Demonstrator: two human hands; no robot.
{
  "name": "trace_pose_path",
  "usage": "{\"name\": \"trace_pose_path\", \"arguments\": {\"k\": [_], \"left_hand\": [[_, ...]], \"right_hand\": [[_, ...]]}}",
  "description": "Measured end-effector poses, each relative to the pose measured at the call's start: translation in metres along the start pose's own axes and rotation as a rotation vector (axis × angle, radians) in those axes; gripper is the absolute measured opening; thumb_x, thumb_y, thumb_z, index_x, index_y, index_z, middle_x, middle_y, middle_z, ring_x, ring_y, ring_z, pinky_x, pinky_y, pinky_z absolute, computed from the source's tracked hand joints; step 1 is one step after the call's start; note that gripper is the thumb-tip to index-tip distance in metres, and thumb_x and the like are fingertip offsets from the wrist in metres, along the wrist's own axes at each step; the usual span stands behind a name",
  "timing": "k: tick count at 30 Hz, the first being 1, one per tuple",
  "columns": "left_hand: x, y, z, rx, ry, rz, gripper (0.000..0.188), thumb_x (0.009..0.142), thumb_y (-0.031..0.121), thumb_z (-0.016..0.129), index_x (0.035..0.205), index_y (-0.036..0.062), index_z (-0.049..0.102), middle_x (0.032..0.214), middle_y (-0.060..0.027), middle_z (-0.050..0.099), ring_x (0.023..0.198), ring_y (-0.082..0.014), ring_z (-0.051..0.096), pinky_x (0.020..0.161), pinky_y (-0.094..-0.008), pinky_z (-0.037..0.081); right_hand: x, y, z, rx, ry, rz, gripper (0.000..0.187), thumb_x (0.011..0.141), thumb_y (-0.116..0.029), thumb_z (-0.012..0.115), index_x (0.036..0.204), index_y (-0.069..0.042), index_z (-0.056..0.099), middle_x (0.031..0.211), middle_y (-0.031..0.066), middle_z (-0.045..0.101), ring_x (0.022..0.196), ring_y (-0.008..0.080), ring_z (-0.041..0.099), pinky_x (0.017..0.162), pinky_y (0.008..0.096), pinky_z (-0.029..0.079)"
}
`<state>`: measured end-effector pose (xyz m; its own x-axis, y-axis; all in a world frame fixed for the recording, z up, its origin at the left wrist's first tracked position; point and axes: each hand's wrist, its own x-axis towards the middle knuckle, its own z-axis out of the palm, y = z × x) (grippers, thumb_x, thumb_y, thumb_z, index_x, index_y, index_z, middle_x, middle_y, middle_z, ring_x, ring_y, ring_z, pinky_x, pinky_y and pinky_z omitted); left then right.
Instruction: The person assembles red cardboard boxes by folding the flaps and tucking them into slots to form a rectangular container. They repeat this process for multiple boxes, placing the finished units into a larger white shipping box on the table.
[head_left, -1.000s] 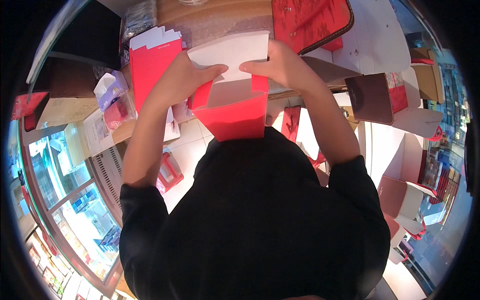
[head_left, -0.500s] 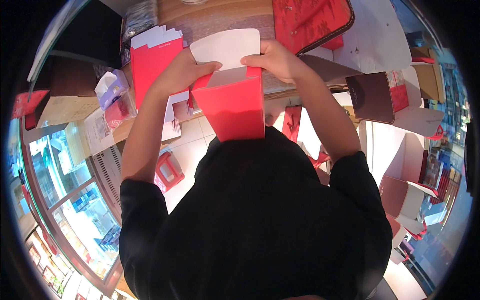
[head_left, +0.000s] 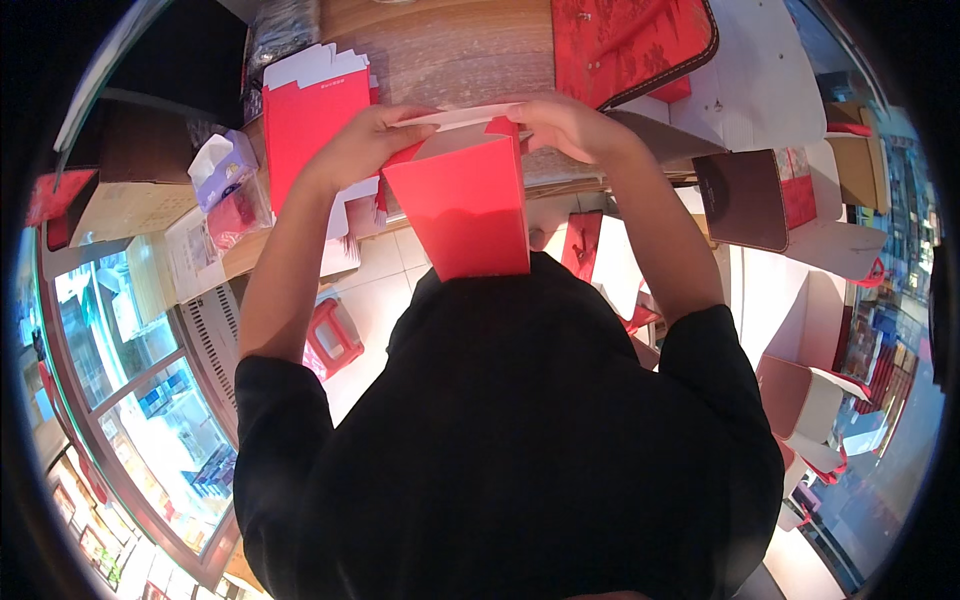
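A tall red cardboard box [head_left: 460, 210] with a pale inside leans against my black shirt, its open end facing away from me. My left hand [head_left: 375, 145] grips the far left corner, with the thumb on the rim and the fingers mostly hidden behind the flaps. At the far right corner, my right hand [head_left: 570, 128] pinches the edge near a small red side flap, its fingers partly hidden. A white end flap [head_left: 465, 115] spans between both hands and shows as a narrow strip. Beyond it lies the wooden table [head_left: 450, 55].
Flattened red cartons [head_left: 315, 115] lie stacked on the table left of the box. A purple tissue box [head_left: 224, 170] sits farther left. At the back right is an open case with a red patterned panel [head_left: 630, 45]. A red stool [head_left: 333, 338] stands on the floor.
The white end flap stood up broad and has folded over, now showing only as a thin strip. My right hand has shifted right and turned, its fingers reaching along the flap's edge.
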<state>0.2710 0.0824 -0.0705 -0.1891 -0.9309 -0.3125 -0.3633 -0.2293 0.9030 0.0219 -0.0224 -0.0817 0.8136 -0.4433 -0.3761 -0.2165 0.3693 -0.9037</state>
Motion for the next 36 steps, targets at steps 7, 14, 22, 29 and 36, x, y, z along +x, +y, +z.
{"name": "trace_pose_path", "arguments": {"k": [7, 14, 22, 29, 36], "left_hand": [[-0.009, -0.035, -0.005, -0.045, -0.176, 0.361, 0.066, 0.091, 0.055, 0.05, 0.133, 0.005, 0.053, 0.123, -0.0165, 0.06, 0.114, -0.0251, 0.056, 0.101, -0.0348, 0.04], [-0.018, -0.014, 0.028, -0.154, 0.146, 0.112, 0.05, 0.091, 0.036, 0.062, 0.127, 0.0024, 0.055, 0.123, -0.0128, 0.059, 0.114, -0.0208, 0.055, 0.097, -0.0313, 0.042], [-0.022, -0.003, 0.032, -0.229, 0.109, 0.087, 0.044, 0.09, 0.02, 0.064, 0.128, 0.0026, 0.053, 0.125, -0.0095, 0.057, 0.114, -0.0168, 0.052, 0.1, -0.0307, 0.04], [-0.012, -0.009, 0.059, -0.566, 0.363, 0.236, 0.049, 0.093, 0.021, 0.06, 0.136, 0.0034, 0.043, 0.132, -0.011, 0.05, 0.118, -0.0206, 0.049, 0.1, -0.0319, 0.04], [-0.013, -0.015, 0.083, -0.486, 0.478, 0.279, 0.049, 0.095, 0.026, 0.057, 0.135, 0.0026, 0.042, 0.124, -0.0135, 0.053, 0.114, -0.0198, 0.051, 0.097, -0.0309, 0.04]], "right_hand": [[-0.011, -0.011, 0.017, -0.363, -0.065, -0.036, 0.047, 0.09, -0.038, 0.063, 0.127, -0.01, 0.059, 0.12, 0.0109, 0.061, 0.108, 0.0203, 0.058, 0.095, 0.0352, 0.046], [-0.012, 0.007, 0.035, -0.429, 0.13, -0.276, 0.043, 0.089, -0.024, 0.067, 0.128, -0.009, 0.058, 0.124, 0.0093, 0.058, 0.114, 0.0182, 0.055, 0.098, 0.0319, 0.043], [-0.013, -0.013, 0.021, -0.85, 0.041, -0.329, 0.043, 0.09, -0.026, 0.064, 0.13, -0.009, 0.056, 0.124, 0.0102, 0.057, 0.116, 0.0216, 0.054, 0.099, 0.0333, 0.042], [-0.019, -0.02, 0.027, -0.76, 0.03, -0.232, 0.045, 0.092, -0.03, 0.06, 0.134, -0.012, 0.054, 0.127, 0.0126, 0.054, 0.119, 0.0256, 0.052, 0.1, 0.0349, 0.041], [-0.034, -0.015, 0.03, -0.842, 0.072, -0.349, 0.046, 0.094, -0.03, 0.058, 0.138, -0.021, 0.051, 0.132, 0.0156, 0.05, 0.124, 0.0307, 0.048, 0.101, 0.0369, 0.041]]}}
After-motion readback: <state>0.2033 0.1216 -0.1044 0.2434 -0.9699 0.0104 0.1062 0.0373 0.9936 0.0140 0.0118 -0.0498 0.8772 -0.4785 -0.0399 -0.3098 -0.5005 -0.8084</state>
